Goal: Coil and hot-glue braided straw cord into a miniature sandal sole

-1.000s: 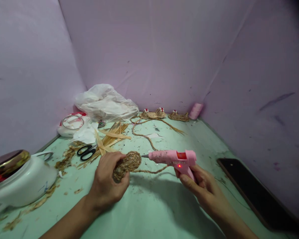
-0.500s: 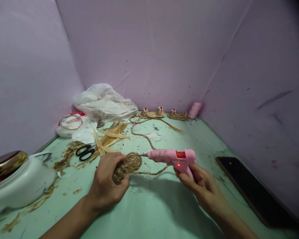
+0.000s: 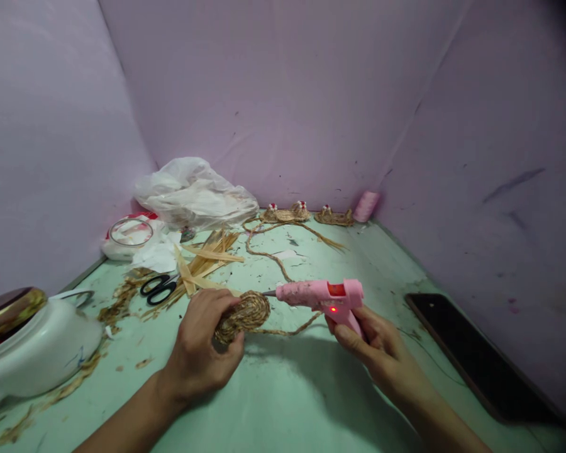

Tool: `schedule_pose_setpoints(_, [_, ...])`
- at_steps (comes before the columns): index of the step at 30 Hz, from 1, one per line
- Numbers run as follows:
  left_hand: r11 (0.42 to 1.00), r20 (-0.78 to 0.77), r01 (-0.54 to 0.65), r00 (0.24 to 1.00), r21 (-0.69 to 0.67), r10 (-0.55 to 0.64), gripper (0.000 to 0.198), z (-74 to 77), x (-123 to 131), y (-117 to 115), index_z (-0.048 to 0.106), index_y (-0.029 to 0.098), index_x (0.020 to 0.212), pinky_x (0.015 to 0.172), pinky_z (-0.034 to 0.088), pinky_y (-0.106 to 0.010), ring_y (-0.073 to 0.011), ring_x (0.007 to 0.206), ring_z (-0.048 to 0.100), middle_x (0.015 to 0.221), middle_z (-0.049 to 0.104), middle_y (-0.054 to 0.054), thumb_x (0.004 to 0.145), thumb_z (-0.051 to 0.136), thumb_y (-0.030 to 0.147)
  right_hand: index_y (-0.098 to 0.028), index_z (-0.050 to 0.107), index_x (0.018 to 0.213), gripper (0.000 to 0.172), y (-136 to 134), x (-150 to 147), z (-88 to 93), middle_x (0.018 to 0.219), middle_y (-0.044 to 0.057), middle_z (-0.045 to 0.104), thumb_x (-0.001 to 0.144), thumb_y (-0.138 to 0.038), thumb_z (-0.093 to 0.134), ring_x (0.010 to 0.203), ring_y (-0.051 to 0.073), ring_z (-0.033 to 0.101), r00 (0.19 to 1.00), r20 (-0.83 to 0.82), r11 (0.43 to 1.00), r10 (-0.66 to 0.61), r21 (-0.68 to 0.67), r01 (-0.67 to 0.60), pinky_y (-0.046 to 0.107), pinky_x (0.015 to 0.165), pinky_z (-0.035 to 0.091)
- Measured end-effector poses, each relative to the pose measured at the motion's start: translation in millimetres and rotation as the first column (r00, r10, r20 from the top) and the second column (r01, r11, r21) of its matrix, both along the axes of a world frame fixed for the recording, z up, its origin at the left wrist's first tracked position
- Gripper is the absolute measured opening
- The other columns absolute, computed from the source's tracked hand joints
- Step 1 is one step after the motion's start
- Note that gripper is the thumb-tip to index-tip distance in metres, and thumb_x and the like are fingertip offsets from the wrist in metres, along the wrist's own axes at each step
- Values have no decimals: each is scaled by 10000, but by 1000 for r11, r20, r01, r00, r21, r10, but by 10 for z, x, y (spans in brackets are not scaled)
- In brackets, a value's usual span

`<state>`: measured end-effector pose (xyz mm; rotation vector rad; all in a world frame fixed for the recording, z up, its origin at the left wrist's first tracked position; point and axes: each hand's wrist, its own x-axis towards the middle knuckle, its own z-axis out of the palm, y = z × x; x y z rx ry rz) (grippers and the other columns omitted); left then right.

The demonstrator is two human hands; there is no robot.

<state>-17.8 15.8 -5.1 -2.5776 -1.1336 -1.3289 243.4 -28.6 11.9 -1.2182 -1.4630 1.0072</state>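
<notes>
My left hand (image 3: 199, 352) is closed around a coiled braided-straw piece (image 3: 243, 314), tilted up off the pale green tabletop (image 3: 283, 402). A loose braid tail (image 3: 292, 328) trails from the coil to the right. My right hand (image 3: 372, 349) grips a pink glue gun (image 3: 321, 297) by its handle, a red light glowing on its side. The gun's nozzle touches the right edge of the coil.
Black scissors (image 3: 159, 288) and straw strips (image 3: 206, 259) lie behind my left hand. A white jar (image 3: 33, 343) stands at far left, a plastic bag (image 3: 194, 195) and tape roll (image 3: 131, 233) beyond. Small straw pieces (image 3: 285, 214) and a pink spool (image 3: 365, 206) line the back wall. A dark phone (image 3: 471, 358) lies at right.
The glue gun's nozzle has moved left until it meets the coil's edge. My left hand keeps holding the coil in nearly the same place.
</notes>
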Motion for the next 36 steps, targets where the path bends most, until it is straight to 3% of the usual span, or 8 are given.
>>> schedule_pose_setpoints(7, [949, -174, -127, 982, -289, 79, 295, -5, 63, -114, 570, 145, 940, 798, 475, -445, -260, 868, 583, 901, 647, -94, 645, 562, 142, -196, 586, 785, 226, 203, 217, -78, 563, -25, 505, 739, -417, 597, 475, 114, 422, 946, -164, 959, -281, -75, 272, 239, 448, 348])
schedule_pose_setpoints(13, [891, -321, -171, 947, -420, 30, 323, 81, 151, -237, 597, 121, 947, 828, 440, -481, -276, 880, 588, 911, 659, -113, 635, 525, 162, -214, 511, 570, 229, 656, 524, -213, 530, -20, 478, 669, -414, 557, 436, 114, 430, 841, 131, 823, -524, -176, 540, 256, 441, 370])
schedule_pose_setpoints(20, [893, -341, -141, 940, -426, -14, 331, 60, 146, -240, 594, 120, 962, 844, 420, -476, -266, 871, 589, 899, 657, -110, 647, 505, 172, -212, 536, 517, 255, 749, 596, -118, 620, 80, 582, 711, -367, 594, 704, 272, 582, 642, 563, 786, -520, 21, 618, 364, 611, 409])
schedule_pose_setpoints(24, [898, -340, -132, 940, -420, -21, 335, 42, 149, -227, 603, 113, 952, 841, 418, -471, -268, 864, 585, 891, 656, -111, 637, 512, 180, -192, 647, 769, 157, 454, 268, 89, 900, 129, 649, 750, -344, 614, 909, 306, 576, 544, 657, 851, -522, 440, 286, 427, 775, 409])
schedule_pose_setpoints(26, [894, -344, -136, 939, -428, -21, 338, 41, 155, -219, 611, 114, 945, 839, 419, -464, -267, 863, 586, 886, 659, -108, 627, 514, 173, -188, 638, 805, 163, 289, 51, 103, 851, 89, 668, 799, -349, 612, 830, 232, 606, 743, 642, 909, -190, 401, -114, 361, 761, 441])
schedule_pose_setpoints(28, [886, -353, -147, 935, -441, -21, 341, 43, 162, -214, 622, 117, 941, 831, 426, -450, -266, 862, 592, 877, 664, -102, 620, 519, 172, -180, 639, 819, 185, 165, -134, 49, 785, 64, 674, 786, -362, 650, 781, 217, 603, 687, 726, 870, 42, 311, -382, 349, 734, 434])
schedule_pose_setpoints(31, [883, -370, -161, 929, -440, -16, 338, 41, 165, -206, 641, 127, 944, 837, 433, -426, -260, 867, 606, 882, 675, -90, 629, 536, 196, -174, 657, 791, 171, 90, -289, -86, 694, 47, 666, 797, -344, 649, 734, 225, 592, 542, 834, 836, 104, 222, -502, 362, 706, 408])
schedule_pose_setpoints(36, [874, -384, -192, 923, -447, 6, 358, 15, 156, -190, 656, 144, 972, 876, 433, -381, -239, 896, 614, 930, 683, -70, 645, 548, 243, -164, 648, 737, 186, 112, -309, -200, 685, 57, 657, 850, -283, 561, 680, 206, 573, 513, 851, 857, 114, 176, -483, 315, 609, 400])
